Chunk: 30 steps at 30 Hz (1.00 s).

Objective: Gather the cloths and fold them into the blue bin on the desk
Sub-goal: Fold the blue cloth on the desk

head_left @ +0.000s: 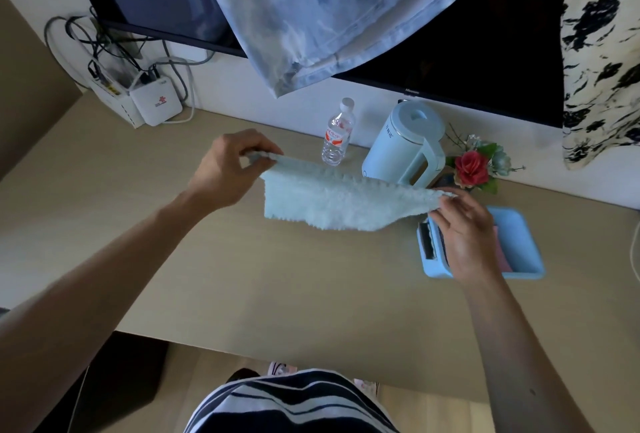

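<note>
Soft, dim indoor light, faint shadows on the desk (242, 276), wide-angle bending at edges, slight blur throughout

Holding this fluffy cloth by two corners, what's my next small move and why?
Probably bring the left hand across to the right hand, folding the pale blue cloth in half: it hangs spread between them and looks wider than the blue bin.

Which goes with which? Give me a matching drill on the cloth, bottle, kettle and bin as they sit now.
1. light blue cloth
2. water bottle
3. pale blue kettle
4. blue bin

A. beside the red rose
B. holds a pink cloth
C. pinched between left hand and right hand
D. upright, white cap, red label

Pairs: 1-C, 2-D, 3-A, 4-B.
</note>
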Available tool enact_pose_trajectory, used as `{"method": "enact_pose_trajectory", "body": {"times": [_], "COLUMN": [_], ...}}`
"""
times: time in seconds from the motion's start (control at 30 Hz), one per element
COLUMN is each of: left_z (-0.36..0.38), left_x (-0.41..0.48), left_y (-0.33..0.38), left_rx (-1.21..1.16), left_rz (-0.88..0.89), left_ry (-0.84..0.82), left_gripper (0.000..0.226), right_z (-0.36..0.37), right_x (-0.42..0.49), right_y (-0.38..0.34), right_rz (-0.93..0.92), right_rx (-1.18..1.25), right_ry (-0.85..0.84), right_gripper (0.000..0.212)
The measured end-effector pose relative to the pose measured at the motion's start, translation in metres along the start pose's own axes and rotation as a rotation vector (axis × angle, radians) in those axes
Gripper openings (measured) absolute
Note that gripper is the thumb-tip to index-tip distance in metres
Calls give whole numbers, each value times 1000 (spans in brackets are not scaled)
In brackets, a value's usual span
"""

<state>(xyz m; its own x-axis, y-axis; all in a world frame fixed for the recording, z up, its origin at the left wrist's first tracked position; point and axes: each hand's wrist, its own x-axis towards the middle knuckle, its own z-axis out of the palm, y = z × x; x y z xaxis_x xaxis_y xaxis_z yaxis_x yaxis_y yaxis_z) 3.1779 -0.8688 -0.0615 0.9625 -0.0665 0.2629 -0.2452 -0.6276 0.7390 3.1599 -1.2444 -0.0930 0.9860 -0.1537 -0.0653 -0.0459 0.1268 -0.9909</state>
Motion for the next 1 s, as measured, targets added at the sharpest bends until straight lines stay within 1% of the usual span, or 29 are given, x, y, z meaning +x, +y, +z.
{"method": "enact_pose_trajectory", "body": {"times": [0.07,0.17,0.23,0.3,0.4,0.5,0.6,0.67,0.77,0.87,1.0], "left_z": [-9,-12,-3,12,38,60,78,85,94,101,110], "left_x": [-14,-43,-67,-90,-122,-144,-151,-147,-131,-109,-87], "left_y": [2,-6,-19,-38,-68,-91,-109,-116,-125,-133,-145], "left_rx": [-7,-14,-57,-50,1,35,65,74,77,76,98], "left_rz": [65,79,1,-116,-255,-393,-468,-471,-455,-442,-483], "left_ry": [-40,-171,-277,-377,-525,-617,-623,-592,-529,-479,-434], "left_gripper": [17,19,26,32,30,28,16,8,5,3,8], "right_z": [-7,-20,-29,-34,-38,-42,-46,-45,-38,-27,-11], "right_x": [-9,-28,-41,-55,-78,-97,-99,-90,-65,-37,-6], "right_y": [-1,13,34,60,104,147,175,182,183,184,191], "right_rz": [-46,-19,38,123,279,405,478,471,454,438,420], "right_rx": [22,12,-56,-129,-222,-323,-399,-436,-448,-476,-534], "right_ry": [-67,-151,-187,-204,-220,-195,-121,-82,-74,-51,-27], "right_gripper": [23,18,16,18,25,26,12,11,4,12,21]}}
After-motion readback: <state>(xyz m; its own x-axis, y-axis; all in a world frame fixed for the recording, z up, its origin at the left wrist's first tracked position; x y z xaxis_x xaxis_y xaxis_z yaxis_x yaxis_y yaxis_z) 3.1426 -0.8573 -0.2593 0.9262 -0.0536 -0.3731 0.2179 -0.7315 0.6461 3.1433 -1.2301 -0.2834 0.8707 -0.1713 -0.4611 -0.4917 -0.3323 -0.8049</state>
